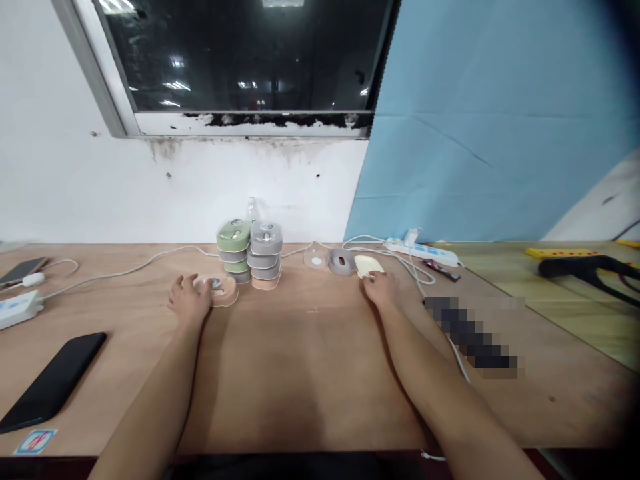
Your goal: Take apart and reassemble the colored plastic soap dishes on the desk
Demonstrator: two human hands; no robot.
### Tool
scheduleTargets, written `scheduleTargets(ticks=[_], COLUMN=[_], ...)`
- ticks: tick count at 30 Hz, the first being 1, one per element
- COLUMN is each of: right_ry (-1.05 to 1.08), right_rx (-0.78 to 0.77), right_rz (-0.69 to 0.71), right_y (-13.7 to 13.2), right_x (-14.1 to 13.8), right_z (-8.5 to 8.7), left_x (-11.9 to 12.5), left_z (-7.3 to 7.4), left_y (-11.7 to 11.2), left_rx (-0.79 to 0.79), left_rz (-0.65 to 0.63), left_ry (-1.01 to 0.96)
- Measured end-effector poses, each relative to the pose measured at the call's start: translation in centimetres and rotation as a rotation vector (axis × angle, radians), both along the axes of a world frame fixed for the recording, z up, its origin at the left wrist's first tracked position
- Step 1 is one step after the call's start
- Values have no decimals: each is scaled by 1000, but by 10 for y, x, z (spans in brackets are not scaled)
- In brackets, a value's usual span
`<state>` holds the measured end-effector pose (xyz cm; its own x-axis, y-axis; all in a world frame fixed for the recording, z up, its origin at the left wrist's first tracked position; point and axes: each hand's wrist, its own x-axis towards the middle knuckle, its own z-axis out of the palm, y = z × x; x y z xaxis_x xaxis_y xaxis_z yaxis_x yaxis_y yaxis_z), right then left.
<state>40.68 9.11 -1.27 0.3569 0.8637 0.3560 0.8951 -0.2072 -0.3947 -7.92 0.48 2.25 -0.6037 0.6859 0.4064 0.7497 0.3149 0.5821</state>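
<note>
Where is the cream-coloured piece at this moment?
In the head view, the cream-coloured piece is right of centre on the table, at the right hand, just right of the grey oval piece.

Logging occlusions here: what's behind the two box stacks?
A clear bottle shows its top above the box stacks; its lower part is covered. White cable appears at either side, its run between hidden.
</note>
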Motion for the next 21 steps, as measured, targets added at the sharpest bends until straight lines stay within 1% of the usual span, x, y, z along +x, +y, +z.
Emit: scheduleTargets(ticks=[2,6,8,12,18,21], right_ry=[-32,-64,-65,-40,-27,-36], right_rx=[-25,-41,-51,-70,-39,-37], right_rz=[30,121,154,221,341,358], right_y=[3,6,6,4,-1,-3], right_x=[0,0,-1,-6,-14,-23], right_z=[-3,-7,-8,-6,-4,-3], left_x=[-3,-9,-11,-12,-13,-12], left_z=[-2,-6,-7,-8,-6,-3], left_y=[3,9,10,11,9,8], left_rx=[-45,-67,-69,-111,-172,-232], left_rz=[-35,-172,-210,-241,-328,-363], left_ry=[-70,-154,-147,-99,-63,-30])
